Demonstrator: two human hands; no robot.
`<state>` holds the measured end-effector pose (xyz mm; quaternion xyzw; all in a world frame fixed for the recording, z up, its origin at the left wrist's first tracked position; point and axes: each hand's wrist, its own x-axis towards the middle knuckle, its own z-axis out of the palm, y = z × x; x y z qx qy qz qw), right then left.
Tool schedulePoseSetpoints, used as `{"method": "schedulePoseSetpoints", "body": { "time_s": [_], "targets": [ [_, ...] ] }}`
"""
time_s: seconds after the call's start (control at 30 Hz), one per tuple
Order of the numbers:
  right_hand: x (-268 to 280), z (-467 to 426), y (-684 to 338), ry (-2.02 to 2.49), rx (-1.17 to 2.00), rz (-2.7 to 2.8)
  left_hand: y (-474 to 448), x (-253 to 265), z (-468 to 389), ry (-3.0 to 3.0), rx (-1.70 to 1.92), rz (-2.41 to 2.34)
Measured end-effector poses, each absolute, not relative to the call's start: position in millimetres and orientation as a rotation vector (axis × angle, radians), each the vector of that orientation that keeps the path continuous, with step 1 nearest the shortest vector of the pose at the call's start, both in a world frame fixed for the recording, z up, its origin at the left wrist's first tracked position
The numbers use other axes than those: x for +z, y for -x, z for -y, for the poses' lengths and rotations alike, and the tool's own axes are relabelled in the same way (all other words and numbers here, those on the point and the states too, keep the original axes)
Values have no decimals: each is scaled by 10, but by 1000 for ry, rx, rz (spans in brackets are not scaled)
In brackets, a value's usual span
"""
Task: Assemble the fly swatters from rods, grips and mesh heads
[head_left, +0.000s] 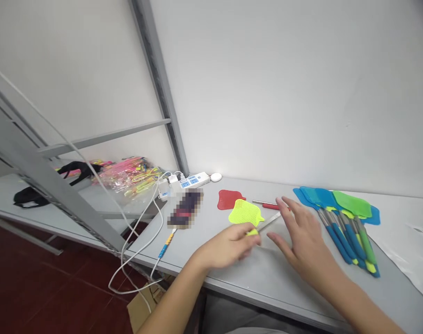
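Note:
My left hand [234, 246] is closed around the yellow grip of a fly swatter handle [268, 221], whose metal rod points up and to the right. Open, with thumb and fingers spread, my right hand [300, 236] hovers near the far end of that rod. Behind my hands a yellow mesh swatter head [245, 212] lies on the table, apart from the rod. Just past it is a red swatter head [228, 199]. Another handle, with a red grip [270, 206] and a metal rod, lies partly hidden by my right fingers.
To the right lies a pile of blue and green fly swatters [350, 222]. A blurred-out phone-like object [186, 209] on a cable, a power strip [195, 180] and loose white cables are on the left. Beyond the grey metal post [159, 83] sit bagged colourful items [128, 174].

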<state>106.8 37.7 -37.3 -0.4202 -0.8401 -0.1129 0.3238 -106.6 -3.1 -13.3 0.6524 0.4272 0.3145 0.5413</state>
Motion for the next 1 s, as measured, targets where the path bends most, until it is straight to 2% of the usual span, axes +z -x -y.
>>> {"method": "schedulePoseSetpoints", "body": {
  "time_s": [0.1, 0.2, 0.3, 0.7, 1.0],
  "targets": [
    [-578, -444, -704, 1255, -108, 2247, 1251, -356, 123, -1201, 1088, -1099],
    [-734, -438, -498, 1322, 141, 2556, 1308, -522, 98, -1073, 1214, -1201],
    [-759, -331, -507, 1265, 217, 2707, 1297, -592, 65, -1059, 1186, -1214],
    [-886, -53, -1122, 1513, 159, 2247, 1265, -563, 116, -1422, 992, -1466],
    [-872, -89, -1103, 1673, 360, 2070, 1187, -519, 180, -1736, 914, -1557]
  ]
}}
